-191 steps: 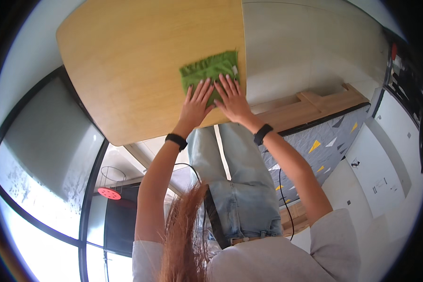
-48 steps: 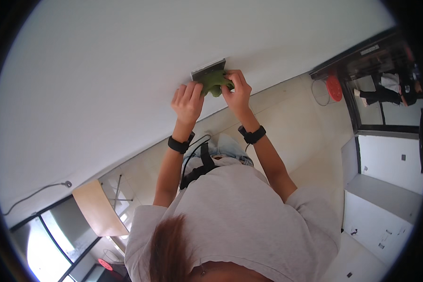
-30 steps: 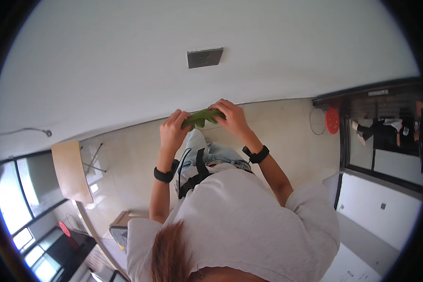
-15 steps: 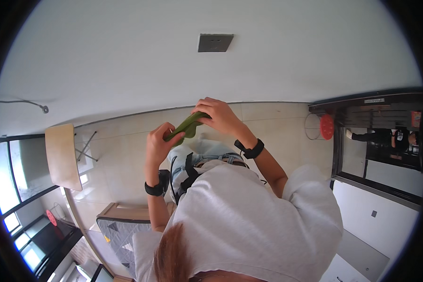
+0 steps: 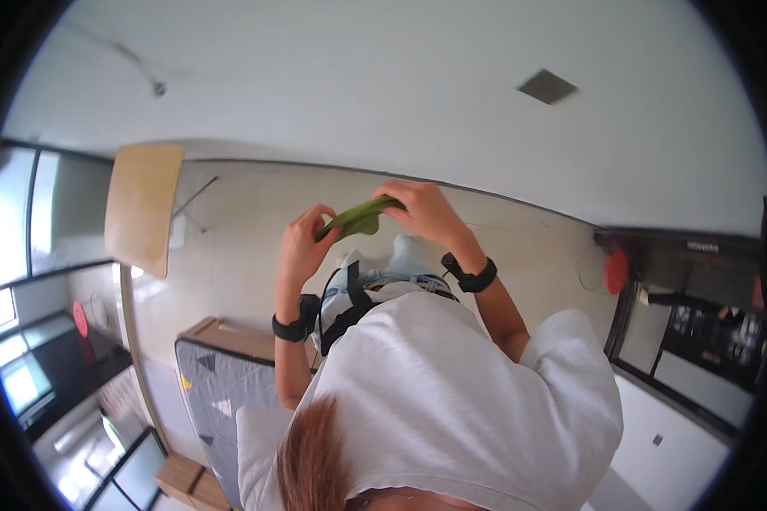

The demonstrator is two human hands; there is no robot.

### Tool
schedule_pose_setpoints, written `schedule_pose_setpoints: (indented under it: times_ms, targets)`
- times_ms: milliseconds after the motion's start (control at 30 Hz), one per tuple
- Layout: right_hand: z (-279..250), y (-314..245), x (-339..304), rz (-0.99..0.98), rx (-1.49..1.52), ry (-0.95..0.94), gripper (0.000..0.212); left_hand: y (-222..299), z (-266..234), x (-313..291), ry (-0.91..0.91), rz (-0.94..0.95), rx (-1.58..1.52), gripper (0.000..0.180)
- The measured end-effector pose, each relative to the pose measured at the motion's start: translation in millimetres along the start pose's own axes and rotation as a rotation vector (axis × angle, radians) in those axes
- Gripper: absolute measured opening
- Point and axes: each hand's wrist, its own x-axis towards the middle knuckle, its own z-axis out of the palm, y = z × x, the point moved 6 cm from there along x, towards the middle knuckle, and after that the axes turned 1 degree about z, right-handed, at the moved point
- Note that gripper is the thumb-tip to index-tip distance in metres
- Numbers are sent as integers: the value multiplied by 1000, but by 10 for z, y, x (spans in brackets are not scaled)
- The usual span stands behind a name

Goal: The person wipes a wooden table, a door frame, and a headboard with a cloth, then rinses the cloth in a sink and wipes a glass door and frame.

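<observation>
Clearly, both hands are busy with one green cloth, stretched between them in front of the person's body and above the pale tiled floor [image 5: 256,221]. The left hand [image 5: 305,243] pinches the lower end of the cloth [image 5: 354,220] between thumb and fingers, while the right hand [image 5: 423,209], set a little farther from the body, grips the upper end with its fingers curled over it. Between the two grips the cloth runs in a slanting, bunched strip, with a loose fold sagging toward the jeans [image 5: 407,254]. How the right thumb sits is probably hidden behind the fingers, so its exact hold cannot be told. A black band [image 5: 296,322] circles the left wrist, and a matching strap [image 5: 475,277] circles the right. Beyond the hands rises a white wall [image 5: 341,77], with a dark square plate [image 5: 547,87] mounted on it, well apart from the cloth. Off to the left stands a light wooden tabletop [image 5: 143,209] on thin metal legs; nearer the person's left side lies a grey patterned mattress [image 5: 230,392]. Far to the right, a round red seat [image 5: 616,271] shows near a dark doorframe [image 5: 669,255].
</observation>
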Motion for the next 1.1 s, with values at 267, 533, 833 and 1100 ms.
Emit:
schedule_pose_setpoints:
  times_ms: [267, 533, 833, 1100]
  targets:
    - [550, -591, 476, 17, 34, 26, 20, -952, -826, -502, 245, -167, 56, 16]
    - [1423, -1138, 1172, -223, 70, -270, 24, -1511, -1237, -1026, 318, -478, -481, 38]
    - [2511, -1894, 2165, -393, 211, -675, 22, -2021, -1930, -1531, 546, -501, -317, 34]
    - [3464, -2683, 3001, -660, 304, -939, 21, -2053, -2903, -1556, 859, -471, -9, 39]
